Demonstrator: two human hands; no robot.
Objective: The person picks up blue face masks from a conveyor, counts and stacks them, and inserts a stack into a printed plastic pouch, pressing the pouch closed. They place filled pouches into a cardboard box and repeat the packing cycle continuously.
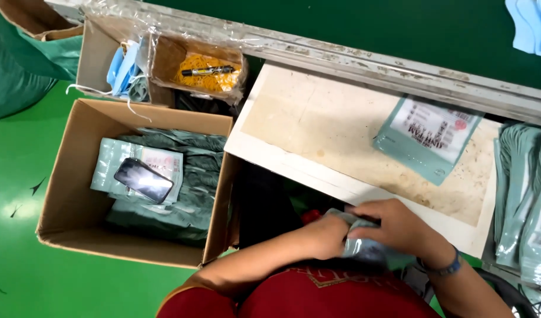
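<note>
My left hand and my right hand are together just below the near edge of the stained white work board. Both grip a small grey-green folded cloth item partly inside a clear pouch, held over my lap. A teal printed pouch lies flat on the board to the upper right of my hands. My right wrist wears a blue band.
An open cardboard box at left holds grey-green packs and a dark phone. Behind it, smaller boxes hold blue masks, yellow rubber bands and a black marker. A stack of teal pouches lies at right. The floor is green.
</note>
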